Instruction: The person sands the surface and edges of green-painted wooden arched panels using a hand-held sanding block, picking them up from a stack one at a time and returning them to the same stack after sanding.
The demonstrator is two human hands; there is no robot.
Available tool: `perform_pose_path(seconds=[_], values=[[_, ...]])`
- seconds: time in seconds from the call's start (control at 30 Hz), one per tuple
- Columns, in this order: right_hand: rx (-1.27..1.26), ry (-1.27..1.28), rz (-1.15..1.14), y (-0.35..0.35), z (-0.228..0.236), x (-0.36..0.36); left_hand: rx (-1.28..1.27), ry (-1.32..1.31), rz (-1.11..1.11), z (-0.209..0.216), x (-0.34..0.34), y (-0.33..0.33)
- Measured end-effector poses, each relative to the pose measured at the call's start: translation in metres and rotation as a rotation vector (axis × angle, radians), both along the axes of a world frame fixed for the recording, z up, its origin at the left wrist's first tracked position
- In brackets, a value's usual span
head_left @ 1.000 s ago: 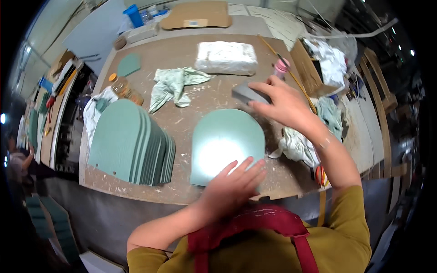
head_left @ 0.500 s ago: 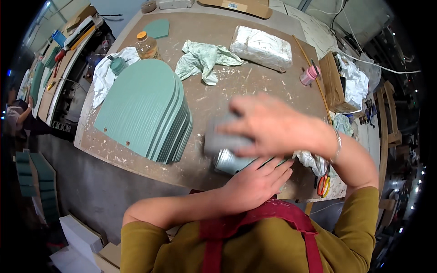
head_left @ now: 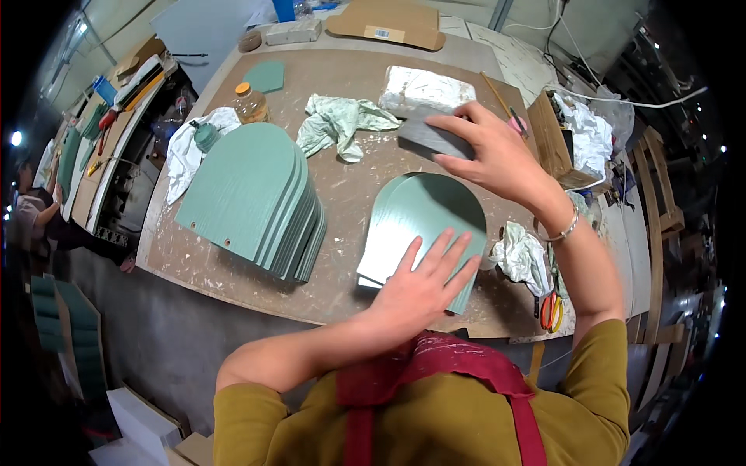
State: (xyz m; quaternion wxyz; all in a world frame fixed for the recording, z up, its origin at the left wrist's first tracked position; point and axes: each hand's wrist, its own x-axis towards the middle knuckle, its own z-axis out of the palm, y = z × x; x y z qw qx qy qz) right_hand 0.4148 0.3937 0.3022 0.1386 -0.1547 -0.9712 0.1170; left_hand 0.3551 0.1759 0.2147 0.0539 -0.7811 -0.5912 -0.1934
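Note:
My left hand (head_left: pixel 430 278) lies flat, fingers spread, on a green panel (head_left: pixel 412 203) with a rounded top and a glossy face. At least one similar panel seems to lie under it. My right hand (head_left: pixel 497 151) grips a grey sanding block (head_left: pixel 435 138), held above the table beyond the panel's rounded end. To the left stands a tall stack of green round-topped panels (head_left: pixel 245 186), with two small holes near the lower edge of the top one.
Behind the stack are a jar with an orange lid (head_left: pixel 251 105) and a white cloth (head_left: pixel 186 159). A pale green rag (head_left: pixel 342 124) and a white wrapped block (head_left: pixel 420 89) lie farther back. On the right are a crumpled cloth (head_left: pixel 522 256), orange-handled scissors (head_left: pixel 551 312) and a cardboard box (head_left: pixel 556 147).
My right hand has moved the sanding block away from me, from near my left hand to beyond the panel. The panel's face now shows. My left hand has shifted slightly left and its fingers are spread.

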Motion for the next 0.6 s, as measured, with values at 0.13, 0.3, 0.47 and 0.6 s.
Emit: perform_pose_path(seconds=[0.13,0.3,0.47,0.6], values=[[-0.418,0.215,-0.107,0.015,-0.024,0.060,0.168,0.042,-0.074,-0.012,-0.002,-0.004],[-0.851,0.531,-0.288,0.033,-0.057,0.114,0.345,-0.779,0.190,0.029,-0.021,-0.009],[-0.924,0.706,-0.337,0.027,-0.067,0.114,0.235,-2.064,0.304,0.016,-0.071,0.009],[-0.938,0.652,-0.279,0.020,-0.078,0.100,0.056,-2.020,0.485,-0.010,-0.074,-0.011]])
